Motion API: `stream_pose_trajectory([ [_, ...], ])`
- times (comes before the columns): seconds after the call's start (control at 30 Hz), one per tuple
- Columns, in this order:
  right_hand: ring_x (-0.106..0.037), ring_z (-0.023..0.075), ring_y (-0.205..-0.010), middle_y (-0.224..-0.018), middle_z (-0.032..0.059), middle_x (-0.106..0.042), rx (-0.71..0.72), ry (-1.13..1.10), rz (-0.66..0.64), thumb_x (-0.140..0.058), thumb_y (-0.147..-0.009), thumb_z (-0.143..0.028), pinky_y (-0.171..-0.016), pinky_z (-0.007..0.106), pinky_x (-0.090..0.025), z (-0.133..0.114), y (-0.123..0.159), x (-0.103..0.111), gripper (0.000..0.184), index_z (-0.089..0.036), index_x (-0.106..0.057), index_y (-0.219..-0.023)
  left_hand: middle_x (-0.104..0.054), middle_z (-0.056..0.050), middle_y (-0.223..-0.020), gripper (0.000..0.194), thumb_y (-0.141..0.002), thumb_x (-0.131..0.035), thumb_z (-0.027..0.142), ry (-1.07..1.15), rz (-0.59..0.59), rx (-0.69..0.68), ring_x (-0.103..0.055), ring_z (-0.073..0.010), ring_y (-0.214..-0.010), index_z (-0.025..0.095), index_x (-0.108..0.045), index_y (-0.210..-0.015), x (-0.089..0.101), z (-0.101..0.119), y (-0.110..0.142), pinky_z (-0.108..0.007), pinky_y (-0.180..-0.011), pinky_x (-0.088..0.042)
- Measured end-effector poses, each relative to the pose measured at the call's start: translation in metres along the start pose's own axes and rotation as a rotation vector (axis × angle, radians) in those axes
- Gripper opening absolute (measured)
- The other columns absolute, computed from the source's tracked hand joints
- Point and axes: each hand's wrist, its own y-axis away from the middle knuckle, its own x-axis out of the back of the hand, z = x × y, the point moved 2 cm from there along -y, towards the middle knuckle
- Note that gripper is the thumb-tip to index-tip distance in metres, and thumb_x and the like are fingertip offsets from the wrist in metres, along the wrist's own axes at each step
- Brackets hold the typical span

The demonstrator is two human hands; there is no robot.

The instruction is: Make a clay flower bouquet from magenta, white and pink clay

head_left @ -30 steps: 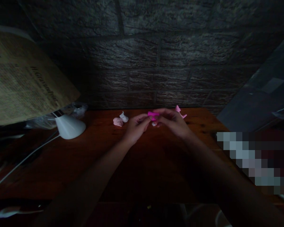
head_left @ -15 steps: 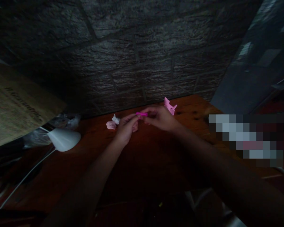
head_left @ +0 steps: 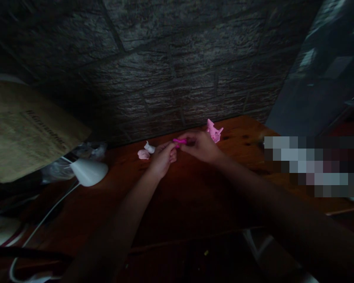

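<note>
A small bright magenta strip, soft-looking like modelling clay (head_left: 180, 141), spans the fingertips of both hands. My left hand (head_left: 163, 158) is closed, pinching its near-left end between thumb and curled fingers. From the right, my right hand (head_left: 201, 146) pinches the other end, with its fingers partly hiding the strip. Beside my left hand lie a pale pink lump (head_left: 144, 154) and a white lump (head_left: 149, 147), touching or nearly so. Behind my right hand stands a jagged light pink piece (head_left: 214, 131), its lower part close to the wrist in this view.
The wooden table (head_left: 194, 192) meets a dark stone-patterned wall (head_left: 177, 59). To the left are a white cone-shaped object (head_left: 91, 172) with a white cable (head_left: 47, 212), clear plastic (head_left: 56, 169) and a printed brown paper bag (head_left: 32, 129). A pixelated patch covers things at right.
The view has turned slightly, so everything sits a little further right. Both hands keep hold of the magenta strip, whose visible outline has changed a little between the fingers.
</note>
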Motion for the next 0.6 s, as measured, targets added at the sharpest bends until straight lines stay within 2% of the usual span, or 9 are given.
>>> stream_pose_trajectory([
  [0.1,-0.073,0.0217,-0.093,-0.104,0.0074,-0.078,-0.022,-0.186,-0.022,-0.072,-0.08,-0.024,-0.085,0.037,-0.057,0.0052,-0.0007,-0.004,0.022,-0.02,-0.076,-0.102,-0.029,0.012,-0.044,0.022,-0.078,-0.066,0.017,0.078,0.008,0.087,-0.023,-0.0025,-0.038,0.016,-0.052,-0.061,0.0017,-0.0004,-0.0005,-0.018,-0.04,-0.015],
  [0.23,-0.073,0.0202,-0.09,-0.101,0.0053,-0.078,-0.096,-0.351,-0.062,-0.075,-0.076,-0.025,-0.084,0.038,-0.059,0.0099,-0.0018,-0.0039,0.029,-0.021,-0.075,-0.105,-0.029,0.012,-0.044,0.031,-0.08,-0.065,0.018,0.196,0.034,0.144,-0.02,-0.0026,-0.038,0.019,-0.043,-0.058,0.0036,0.0008,-0.0021,-0.019,-0.04,-0.015],
  [0.47,-0.071,0.0169,-0.08,-0.094,0.0049,-0.077,-0.152,-0.456,-0.093,-0.077,-0.076,-0.026,-0.074,0.032,-0.058,0.0068,-0.0025,0.0009,0.028,-0.019,-0.075,-0.103,-0.032,0.011,-0.045,0.026,-0.077,-0.068,0.018,0.12,-0.053,0.018,-0.024,-0.0028,-0.04,0.017,-0.048,-0.061,0.0043,0.0022,-0.0014,-0.019,-0.042,-0.016],
  [0.6,-0.072,0.0175,-0.081,-0.095,0.0052,-0.078,-0.139,-0.415,-0.071,-0.077,-0.075,-0.026,-0.074,0.032,-0.058,0.007,-0.0029,0.0005,0.029,-0.019,-0.075,-0.103,-0.032,0.01,-0.045,0.028,-0.077,-0.067,0.019,0.123,-0.052,0.03,-0.024,-0.0033,-0.04,0.018,-0.045,-0.059,0.0043,0.0007,0.0001,-0.019,-0.042,-0.018],
])
